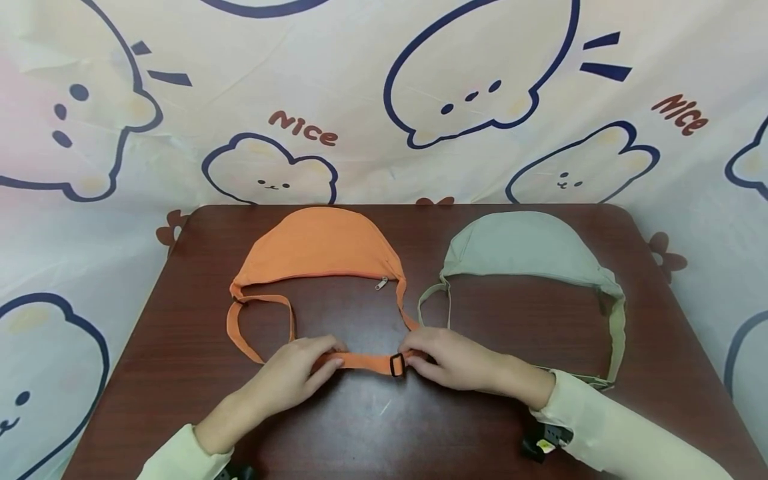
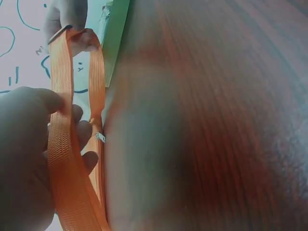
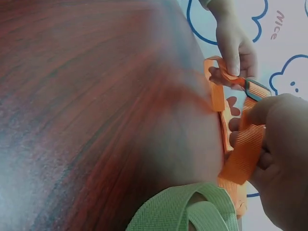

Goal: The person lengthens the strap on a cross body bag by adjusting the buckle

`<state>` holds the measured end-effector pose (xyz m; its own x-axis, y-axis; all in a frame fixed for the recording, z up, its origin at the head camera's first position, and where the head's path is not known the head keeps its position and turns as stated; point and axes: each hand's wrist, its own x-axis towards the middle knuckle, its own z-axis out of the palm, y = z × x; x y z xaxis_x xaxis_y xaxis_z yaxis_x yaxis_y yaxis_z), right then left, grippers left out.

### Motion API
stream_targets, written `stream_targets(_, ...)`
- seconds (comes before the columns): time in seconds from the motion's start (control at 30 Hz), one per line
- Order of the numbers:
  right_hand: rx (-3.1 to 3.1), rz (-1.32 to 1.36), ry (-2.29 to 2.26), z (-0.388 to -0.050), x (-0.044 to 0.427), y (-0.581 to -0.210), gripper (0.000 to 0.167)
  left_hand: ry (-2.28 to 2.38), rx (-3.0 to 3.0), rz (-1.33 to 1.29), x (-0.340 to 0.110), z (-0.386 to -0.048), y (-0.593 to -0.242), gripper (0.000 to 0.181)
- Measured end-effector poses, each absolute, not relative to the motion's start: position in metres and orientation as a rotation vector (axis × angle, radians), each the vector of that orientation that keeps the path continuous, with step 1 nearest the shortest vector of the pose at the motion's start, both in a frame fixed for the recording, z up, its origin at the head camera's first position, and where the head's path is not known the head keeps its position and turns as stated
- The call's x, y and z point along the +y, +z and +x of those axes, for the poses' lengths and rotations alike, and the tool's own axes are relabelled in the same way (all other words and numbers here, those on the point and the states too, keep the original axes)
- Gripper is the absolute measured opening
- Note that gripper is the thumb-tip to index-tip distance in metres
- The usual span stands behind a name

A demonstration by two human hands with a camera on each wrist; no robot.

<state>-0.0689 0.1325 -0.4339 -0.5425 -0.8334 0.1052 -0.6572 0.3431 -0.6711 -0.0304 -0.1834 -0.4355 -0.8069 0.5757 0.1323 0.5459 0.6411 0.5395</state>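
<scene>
On the near side of the orange bag (image 1: 324, 243), the left hand (image 1: 300, 370) and right hand (image 1: 453, 357) each pinch its strap (image 1: 366, 362), a black buckle (image 1: 397, 365) between them. The orange bag lies on a glossy brown table (image 1: 348, 433), the green bag (image 1: 519, 247) to its right. Behind the orange bag hangs a pale cloth (image 1: 360, 80) with cartoon outlines and "Nice". The right wrist view shows strap drooping from the right hand's grip, hidden in the head view.

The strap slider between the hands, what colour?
Black; the strap slider shows best in the head view.
</scene>
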Motion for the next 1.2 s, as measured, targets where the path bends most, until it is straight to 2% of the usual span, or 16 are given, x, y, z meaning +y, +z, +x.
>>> stream_targets(0.17, 2.293, -1.205, -1.157, -0.07, 0.132, -0.433, 0.027, 0.971, 2.796, 1.001, -0.184, -0.03, -0.435, 0.039)
stream_targets(0.23, 2.263, -1.169, -1.221, -0.071, 0.131, -0.433, 0.031, 1.002, 2.798, 1.043, -0.184, -0.03, -0.435, 0.044)
stream_targets(0.5, 2.28, -1.174, -1.382, -0.071, 0.125, -0.431, 0.044, 1.08, 2.845, 1.168, -0.183, -0.032, -0.435, 0.039)
stream_targets(0.7, 2.345, -1.139, -1.45, -0.07, 0.12, -0.428, 0.036, 1.097, 2.898, 1.148, -0.183, -0.034, -0.433, 0.036)
stream_targets(0.97, 2.417, -1.098, -1.477, -0.073, 0.116, -0.428, 0.036, 1.114, 2.99, 1.089, -0.183, -0.037, -0.433, 0.029)
stream_targets(1.2, 2.442, -1.08, -1.526, -0.075, 0.112, -0.419, 0.037, 1.424, 2.87, 0.982, -0.181, -0.038, -0.429, 0.034)
